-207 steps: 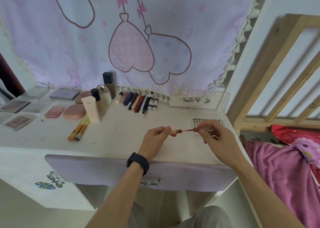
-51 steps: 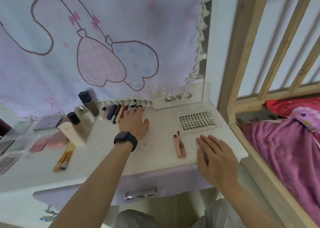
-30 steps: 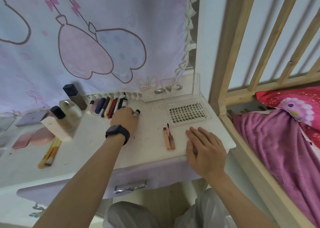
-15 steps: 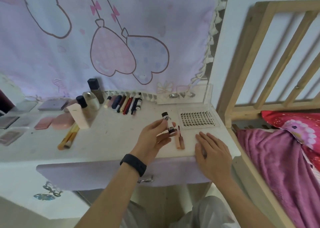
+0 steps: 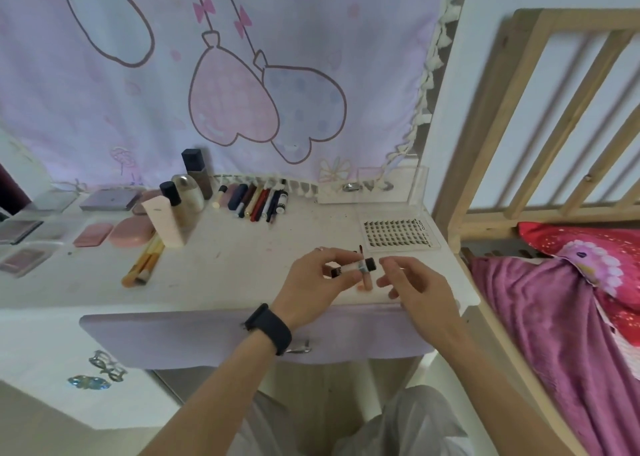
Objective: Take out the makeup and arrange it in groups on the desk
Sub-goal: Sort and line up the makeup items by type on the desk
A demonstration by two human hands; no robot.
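Pinched by the left hand (image 5: 311,279) over the desk (image 5: 225,265) edge, the small tube (image 5: 353,268) lay level, its black cap (image 5: 370,265) pointing right toward the loosely spread right hand (image 5: 415,282) just beside it.

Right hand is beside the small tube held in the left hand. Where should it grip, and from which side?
Probably the black cap, from the right: the small tube lies level, the left hand pinches its middle, and that end juts free toward the right hand.
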